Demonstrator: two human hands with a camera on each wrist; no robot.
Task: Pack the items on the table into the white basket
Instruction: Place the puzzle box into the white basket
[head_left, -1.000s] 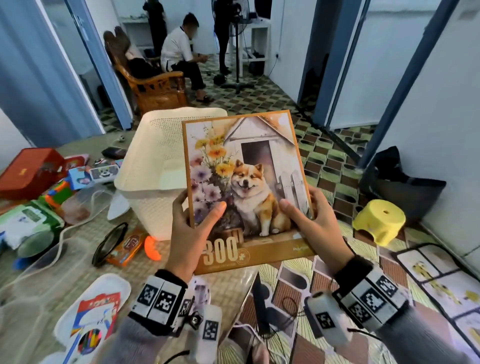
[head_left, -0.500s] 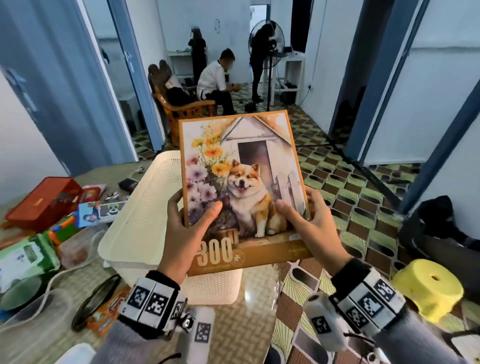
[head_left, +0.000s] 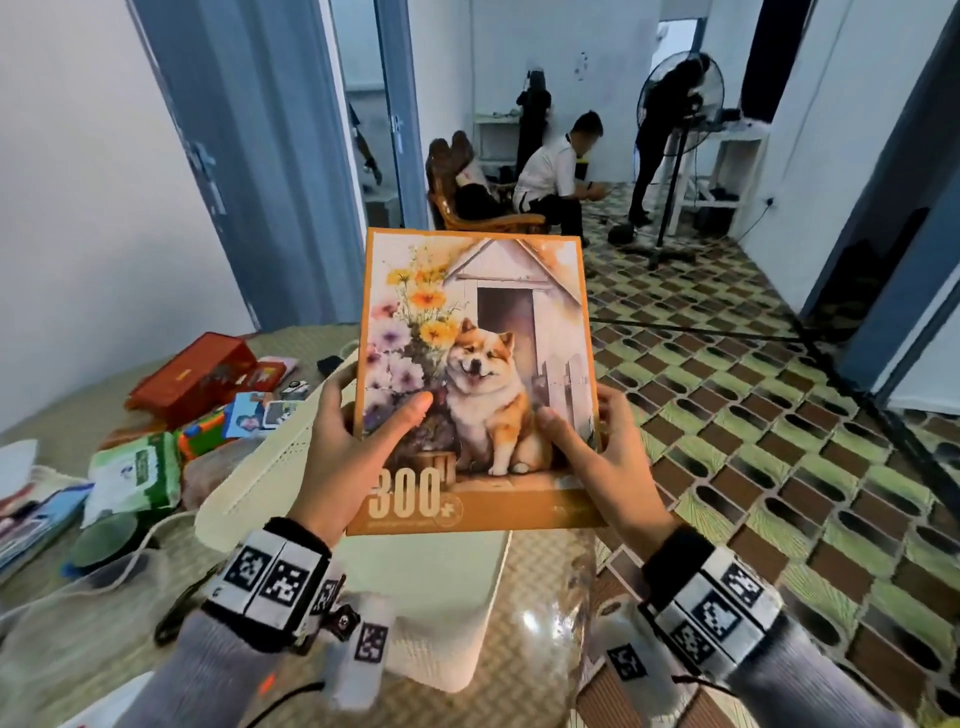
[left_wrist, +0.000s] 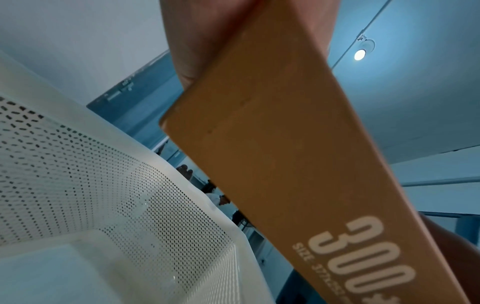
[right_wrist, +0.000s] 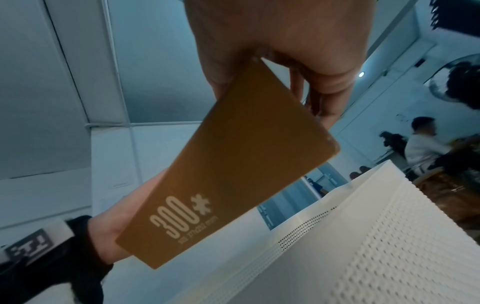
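An orange puzzle box (head_left: 483, 364) with a dog picture and "300" on it is held upright above the white perforated basket (head_left: 441, 597). My left hand (head_left: 358, 436) grips its left edge, thumb on the front. My right hand (head_left: 592, 441) grips its right edge the same way. The left wrist view shows the box's orange side (left_wrist: 272, 154) over the basket's inside (left_wrist: 103, 205), where nothing lies in the part I can see. In the right wrist view the box (right_wrist: 233, 164) hangs beside the basket's outer wall (right_wrist: 363, 236).
On the table to the left lie a red box (head_left: 197, 374), a green wipes pack (head_left: 137, 473), colourful small toys (head_left: 208, 431) and clear plastic tubs (head_left: 78, 597). People sit and stand in the far room. A tiled floor drops away on the right.
Both hands have raised the puzzle box and carried it left over the basket. The box now stands straighter, and the view has tilted up.
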